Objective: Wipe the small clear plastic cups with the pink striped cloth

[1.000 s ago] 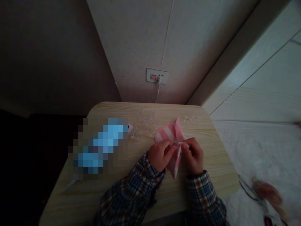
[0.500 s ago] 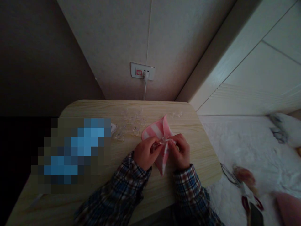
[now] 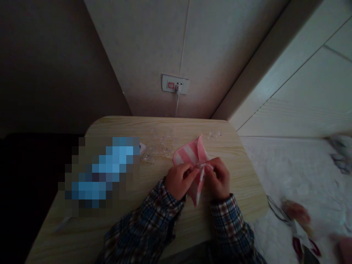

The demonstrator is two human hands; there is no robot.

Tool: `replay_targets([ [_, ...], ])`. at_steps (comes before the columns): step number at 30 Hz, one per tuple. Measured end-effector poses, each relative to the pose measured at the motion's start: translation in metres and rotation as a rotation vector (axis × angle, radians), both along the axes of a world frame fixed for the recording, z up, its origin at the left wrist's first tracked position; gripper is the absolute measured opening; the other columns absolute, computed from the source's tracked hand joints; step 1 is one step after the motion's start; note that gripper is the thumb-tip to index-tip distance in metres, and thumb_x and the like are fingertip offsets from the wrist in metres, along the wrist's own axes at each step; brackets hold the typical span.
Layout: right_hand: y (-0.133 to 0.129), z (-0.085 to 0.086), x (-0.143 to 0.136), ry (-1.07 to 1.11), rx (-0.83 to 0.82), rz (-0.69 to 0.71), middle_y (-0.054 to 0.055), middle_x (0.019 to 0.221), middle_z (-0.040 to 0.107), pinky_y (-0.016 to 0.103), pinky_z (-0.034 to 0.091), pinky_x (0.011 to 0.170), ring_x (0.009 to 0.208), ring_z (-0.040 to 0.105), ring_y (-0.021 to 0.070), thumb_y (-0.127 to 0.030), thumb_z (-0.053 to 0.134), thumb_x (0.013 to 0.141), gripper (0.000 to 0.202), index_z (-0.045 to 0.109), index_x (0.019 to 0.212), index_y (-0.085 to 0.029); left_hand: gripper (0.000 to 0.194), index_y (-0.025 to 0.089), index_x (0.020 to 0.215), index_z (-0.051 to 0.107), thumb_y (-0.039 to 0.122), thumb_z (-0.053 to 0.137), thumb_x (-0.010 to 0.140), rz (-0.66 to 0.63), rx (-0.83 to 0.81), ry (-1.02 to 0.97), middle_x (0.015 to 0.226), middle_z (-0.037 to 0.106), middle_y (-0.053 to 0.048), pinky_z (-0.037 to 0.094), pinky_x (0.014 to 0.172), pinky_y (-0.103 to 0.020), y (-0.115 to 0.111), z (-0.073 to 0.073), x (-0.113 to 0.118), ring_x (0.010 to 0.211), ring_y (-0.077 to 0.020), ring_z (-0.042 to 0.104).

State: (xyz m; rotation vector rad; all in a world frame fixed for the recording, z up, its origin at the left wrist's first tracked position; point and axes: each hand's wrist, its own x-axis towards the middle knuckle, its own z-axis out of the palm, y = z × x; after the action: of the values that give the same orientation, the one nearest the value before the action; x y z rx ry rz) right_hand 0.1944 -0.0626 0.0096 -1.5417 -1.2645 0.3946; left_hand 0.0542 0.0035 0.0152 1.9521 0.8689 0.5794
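A pink-and-white striped piece of fabric (image 3: 189, 155) lies over the wooden table, gathered and folded at its middle. My left hand (image 3: 179, 180) pinches the gathered part from the left, thumb and fingers pressed together. From the right, my right hand (image 3: 220, 179) pinches the same bunched middle, close to the left fingertips. A narrow whitish strip shows between the two hands; what it is I cannot make out. One corner of the fabric points away from me, another hangs toward me between my wrists.
Clear round plastic pieces (image 3: 162, 145) are scattered behind the fabric, with a few small ones (image 3: 214, 135) to the right. A pixelated bluish object (image 3: 110, 168) is at left. Scissors (image 3: 298, 245) rest on the white quilted cover (image 3: 275, 161). A wall socket (image 3: 175, 84) holds a plugged cable.
The whole view has shifted, so everything sits a little further right in the picture. Both hands keep their pinch on the fabric, with hardly any change in its folds.
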Motion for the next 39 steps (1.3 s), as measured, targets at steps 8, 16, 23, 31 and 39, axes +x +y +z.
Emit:
replay_targets([
  [8,-0.0001,0.0008,-0.0002,-0.010,0.002,0.015,0.002,0.073,0.052,0.032,0.040,0.066,0.072,0.049,0.0165,-0.025,0.050,0.078,0.010,0.059,0.075,-0.019,0.033,0.016,0.069,0.054,0.041,0.039,0.083,-0.039,-0.138,-0.058,0.057,0.054,0.002,0.035,0.051,-0.020,0.0028,-0.0029,-0.0014,0.055,-0.0102,0.051],
  [16,0.0013,0.0019,-0.0004,-0.020,-0.004,-0.014,0.002,0.072,0.052,0.030,0.039,0.063,0.070,0.048,0.0154,-0.024,0.050,0.079,0.010,0.058,0.076,-0.019,0.018,0.017,0.090,0.051,0.029,0.039,0.084,-0.014,0.288,0.150,0.088,0.058,-0.005,0.040,0.070,-0.026,-0.0011,-0.0041,-0.0003,0.079,-0.0161,0.054],
  [23,0.0010,0.0011,-0.0009,-0.001,0.023,0.002,0.002,0.072,0.051,0.030,0.038,0.064,0.070,0.048,0.0150,-0.023,0.050,0.078,0.010,0.058,0.075,-0.018,0.020,0.016,0.079,0.053,0.030,0.039,0.084,-0.015,0.224,0.111,0.077,0.058,-0.002,0.037,0.062,-0.023,-0.0005,-0.0005,-0.0005,0.068,-0.0129,0.052],
  [31,0.0003,-0.0012,-0.0004,0.022,0.036,0.021,0.002,0.073,0.052,0.030,0.039,0.065,0.072,0.049,0.0153,-0.022,0.051,0.078,0.009,0.058,0.075,-0.018,0.033,0.014,0.068,0.057,0.042,0.043,0.080,-0.016,-0.221,-0.069,0.056,0.053,0.002,0.033,0.050,-0.019,0.0020,-0.0003,-0.0001,0.054,-0.0093,0.049],
  [39,0.0004,-0.0003,0.0000,0.028,0.038,0.048,0.002,0.073,0.052,0.031,0.039,0.065,0.072,0.049,0.0155,-0.022,0.052,0.077,0.008,0.059,0.076,-0.018,0.034,0.012,0.059,0.052,0.044,0.050,0.071,-0.012,-0.783,-0.248,0.044,0.043,0.005,0.019,0.033,-0.017,0.0069,-0.0006,0.0015,0.033,-0.0030,0.030],
])
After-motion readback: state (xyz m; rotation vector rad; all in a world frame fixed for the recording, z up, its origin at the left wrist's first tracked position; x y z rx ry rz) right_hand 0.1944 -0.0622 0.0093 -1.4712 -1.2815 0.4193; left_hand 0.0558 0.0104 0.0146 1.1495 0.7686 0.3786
